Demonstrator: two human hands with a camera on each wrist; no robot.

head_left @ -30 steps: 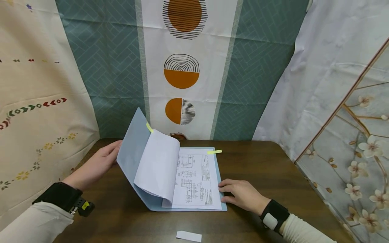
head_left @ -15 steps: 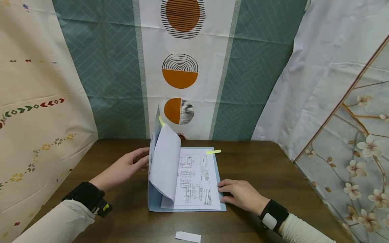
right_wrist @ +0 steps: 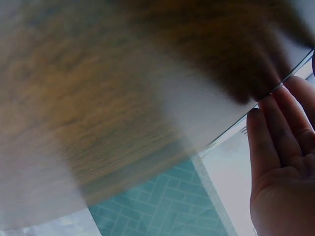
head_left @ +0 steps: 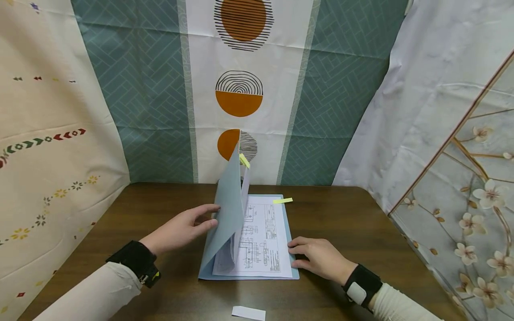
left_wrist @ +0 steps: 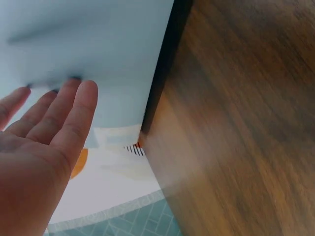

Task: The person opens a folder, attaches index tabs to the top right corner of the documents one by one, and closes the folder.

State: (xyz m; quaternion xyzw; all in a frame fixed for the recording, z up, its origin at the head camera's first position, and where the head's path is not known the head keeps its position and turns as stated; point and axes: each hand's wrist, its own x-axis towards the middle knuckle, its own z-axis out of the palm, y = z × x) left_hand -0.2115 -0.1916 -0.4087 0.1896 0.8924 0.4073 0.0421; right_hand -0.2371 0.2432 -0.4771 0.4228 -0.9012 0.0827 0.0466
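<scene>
A light blue folder (head_left: 230, 209) lies on the table with its front cover raised past upright, leaning to the right. My left hand (head_left: 186, 227) presses the outside of that cover with fairly straight fingers; in the left wrist view its fingertips (left_wrist: 87, 93) meet the blue surface. Inside, a lifted white sheet with a yellow tab (head_left: 244, 160) stands just right of the cover. A technical drawing sheet (head_left: 265, 236) lies flat beneath, a second yellow tab (head_left: 283, 201) at its top right. My right hand (head_left: 319, 258) rests at the folder's right edge, fingertips touching it.
A small white paper strip (head_left: 249, 312) lies on the brown wooden table (head_left: 341, 214) near its front. Patterned cloths hang behind the table and at both sides, with a green and white cloth (head_left: 341, 89) at the back.
The left hand has moved right, swinging the blue cover from leaning left to leaning right. The lifted sheet has swung right with it. The right hand has stayed at the folder's edge.
</scene>
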